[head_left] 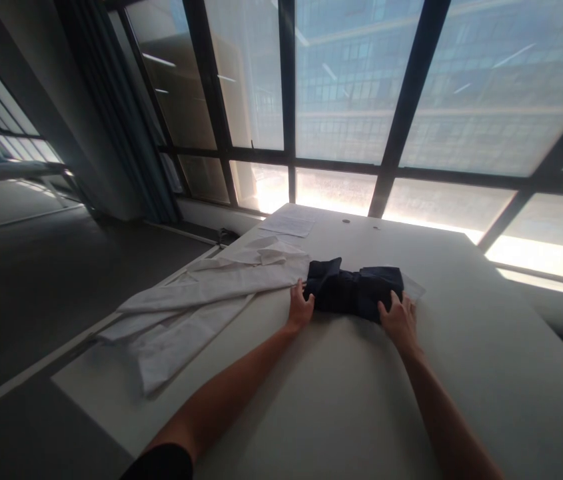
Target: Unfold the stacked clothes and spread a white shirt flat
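Flanking a dark navy cloth bundle [344, 293], the left hand [302, 309] touches its left end and the right hand [400, 323] its right end. The fingers of both hands are slightly bent and parted from the thumbs; whether they pinch the cloth, I cannot tell. The bundle lies on the white table [346, 387], right of a long white garment [211, 287] that stretches toward the near left. A pale sheet [414, 288] sticks out beyond the bundle's right end. Papers [287, 225] lie on the table's far left part, and windows [351, 87] stand behind the far edge.
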A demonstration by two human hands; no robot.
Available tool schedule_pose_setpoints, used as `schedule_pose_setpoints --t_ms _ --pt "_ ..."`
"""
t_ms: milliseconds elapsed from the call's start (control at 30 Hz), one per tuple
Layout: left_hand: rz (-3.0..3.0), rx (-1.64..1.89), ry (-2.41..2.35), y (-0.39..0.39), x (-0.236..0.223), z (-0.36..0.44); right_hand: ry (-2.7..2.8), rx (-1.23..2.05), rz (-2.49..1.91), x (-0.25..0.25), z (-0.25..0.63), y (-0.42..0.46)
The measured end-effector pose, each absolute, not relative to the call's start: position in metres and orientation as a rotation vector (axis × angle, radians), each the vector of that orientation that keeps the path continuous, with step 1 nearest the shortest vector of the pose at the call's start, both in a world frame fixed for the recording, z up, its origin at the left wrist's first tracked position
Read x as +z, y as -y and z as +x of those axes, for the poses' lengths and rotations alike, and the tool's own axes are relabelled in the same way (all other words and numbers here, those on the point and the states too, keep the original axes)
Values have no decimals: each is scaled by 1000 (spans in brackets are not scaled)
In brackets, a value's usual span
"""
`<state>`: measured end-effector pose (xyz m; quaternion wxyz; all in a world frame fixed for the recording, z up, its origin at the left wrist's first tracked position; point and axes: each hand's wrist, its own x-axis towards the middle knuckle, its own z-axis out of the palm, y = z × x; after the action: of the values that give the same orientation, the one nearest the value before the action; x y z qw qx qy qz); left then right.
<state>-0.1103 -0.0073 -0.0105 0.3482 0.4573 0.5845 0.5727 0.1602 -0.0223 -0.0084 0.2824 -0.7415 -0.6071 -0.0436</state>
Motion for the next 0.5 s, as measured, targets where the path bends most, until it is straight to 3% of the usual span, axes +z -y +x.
schedule_pose_setpoints --t_ms 133,233,367,500 --pt "2034 1250 -1578 16 -13 -105 1947 -125 -1894 -9 145 29" --pt "2230 899 -1652 18 -17 -97 2117 -60 -1899 -8 133 33" --pt "2176 730 -1705 13 -18 -93 2056 44 -1872 -8 135 30" --pt "1553 1092 -1442 2 -9 -100 1665 365 -1743 3 147 22"
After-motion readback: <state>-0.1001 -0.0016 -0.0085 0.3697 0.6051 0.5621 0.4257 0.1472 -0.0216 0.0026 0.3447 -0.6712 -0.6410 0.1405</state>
